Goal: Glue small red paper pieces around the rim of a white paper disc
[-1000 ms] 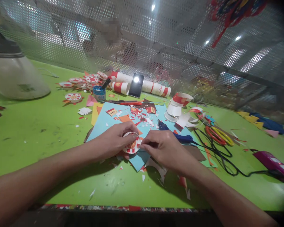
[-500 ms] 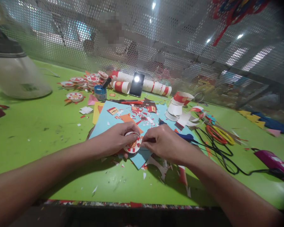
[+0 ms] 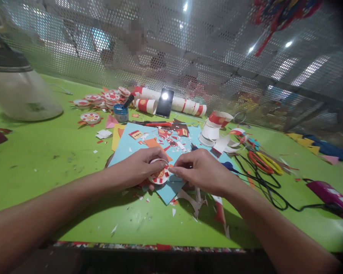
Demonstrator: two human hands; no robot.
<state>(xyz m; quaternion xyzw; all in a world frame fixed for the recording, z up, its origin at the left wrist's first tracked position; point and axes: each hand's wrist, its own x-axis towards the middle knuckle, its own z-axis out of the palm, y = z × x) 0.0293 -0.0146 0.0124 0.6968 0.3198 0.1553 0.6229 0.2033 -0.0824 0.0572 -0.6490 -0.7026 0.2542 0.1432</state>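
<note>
1 R hand (image 3: 200, 170) higher @ disc (image 3: 160, 177) vs. prev.

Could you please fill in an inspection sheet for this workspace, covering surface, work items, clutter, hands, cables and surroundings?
Surface: green table, marked with dark specks.
Work items: red-and-white disc in hand; similar discs sit beyond, to the left, near a blue jar.
Clutter: paper scraps on a blue sheet; a phone stands farther back.
Hands: left hand holds the disc; right hand has its fingertips at the disc's right edge, grip unclear.
Cables: black cable loops across the right side, near a magenta box.
Surroundings: perforated screen behind the table.
</note>
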